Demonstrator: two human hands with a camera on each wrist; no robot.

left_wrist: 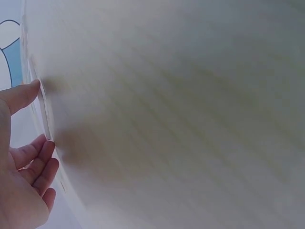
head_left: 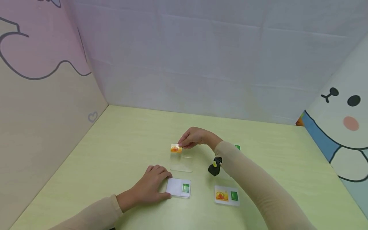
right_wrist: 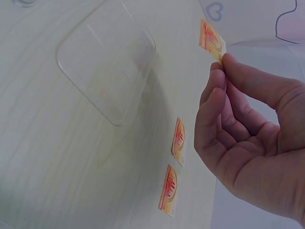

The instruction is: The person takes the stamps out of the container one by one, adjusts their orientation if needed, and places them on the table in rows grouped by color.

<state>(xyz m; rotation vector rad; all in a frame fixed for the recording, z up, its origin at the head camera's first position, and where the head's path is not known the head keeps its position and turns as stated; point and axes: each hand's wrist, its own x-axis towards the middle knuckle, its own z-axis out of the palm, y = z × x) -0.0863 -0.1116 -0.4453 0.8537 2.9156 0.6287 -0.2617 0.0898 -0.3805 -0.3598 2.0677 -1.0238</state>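
In the head view my right hand [head_left: 192, 138] pinches one corner of a small orange-and-yellow stamp [head_left: 176, 148] between thumb and index finger, raised above the table. The right wrist view shows that stamp [right_wrist: 210, 39] at the fingertips, the other fingers curled below. My left hand [head_left: 152, 185] grips the left end of a flat white case [head_left: 173, 187], thumb at its near corner and fingertips at its far corner. A green stamp [head_left: 186, 188] sits at the case's right side. Just beyond it lies a clear rounded plastic cover [head_left: 181, 164].
Another white case [head_left: 227, 203] with an orange and a green stamp lies to the right. Two loose orange stamps [right_wrist: 178, 142] lie beyond the clear cover. A green stamp [head_left: 237, 147] shows past my right forearm. Printed walls enclose the pale table [head_left: 129, 134].
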